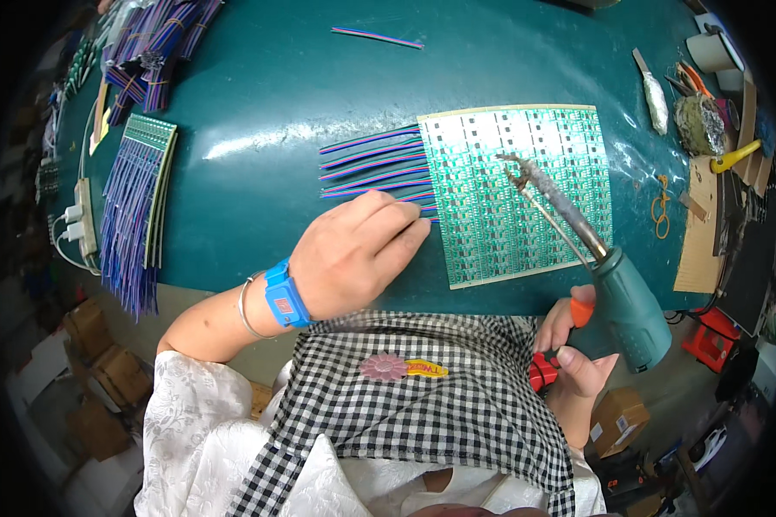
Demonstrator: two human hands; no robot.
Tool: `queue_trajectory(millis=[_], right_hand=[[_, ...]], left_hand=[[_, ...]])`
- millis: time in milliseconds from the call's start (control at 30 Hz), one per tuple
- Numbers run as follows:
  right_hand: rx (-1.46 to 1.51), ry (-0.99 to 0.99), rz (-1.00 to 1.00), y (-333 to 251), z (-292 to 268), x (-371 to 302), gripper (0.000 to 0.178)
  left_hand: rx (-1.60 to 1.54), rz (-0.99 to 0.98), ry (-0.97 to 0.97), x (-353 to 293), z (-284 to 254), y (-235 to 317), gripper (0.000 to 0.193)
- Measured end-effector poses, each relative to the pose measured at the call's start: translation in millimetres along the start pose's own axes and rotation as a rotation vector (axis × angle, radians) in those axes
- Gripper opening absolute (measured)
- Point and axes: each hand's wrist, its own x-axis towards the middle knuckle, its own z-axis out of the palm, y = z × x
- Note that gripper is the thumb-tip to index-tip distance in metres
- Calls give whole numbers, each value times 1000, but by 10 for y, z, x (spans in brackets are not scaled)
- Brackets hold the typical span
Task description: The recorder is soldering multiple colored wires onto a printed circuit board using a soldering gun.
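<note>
A large green panel of circuit boards (pixel 517 250) lies before me, with several short blue, pink and black ribbon wires (pixel 375 158) at its left edge. My left hand (pixel 358 250), with a blue strap at the wrist, is closed in a pinch at that edge. Just past its fingertips a wire end shows, so it pinches a ribbon wire, mostly hidden. Below the panel's lower right corner, my right hand (pixel 573 349) grips a teal soldering gun (pixel 634 314) with an orange trigger. The gun's dark tip and thin feed tube point up-left over the panel.
Wired board strips (pixel 138 198) lie at the left, near a white power strip (pixel 82 228). Bundled wires (pixel 159 39) fill the far left. One loose ribbon wire (pixel 378 37) lies at the back. Rubber bands (pixel 661 208), a yellow-handled tool (pixel 735 157) and a foil-wrapped lump (pixel 700 123) are right.
</note>
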Motion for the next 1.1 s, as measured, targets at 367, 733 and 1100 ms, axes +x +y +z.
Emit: queue_trajectory(millis=[367, 733, 1100], right_hand=[[-50, -96, -45, 34, -56, 159, 65], [46, -55, 161, -116, -147, -78, 63], [-122, 42, 354, -116, -218, -400, 56]], left_hand=[[5, -141, -66, -67, -115, 95, 37], [30, -136, -77, -20, -56, 75, 34], [-21, -103, -11, -67, 60, -1, 36]])
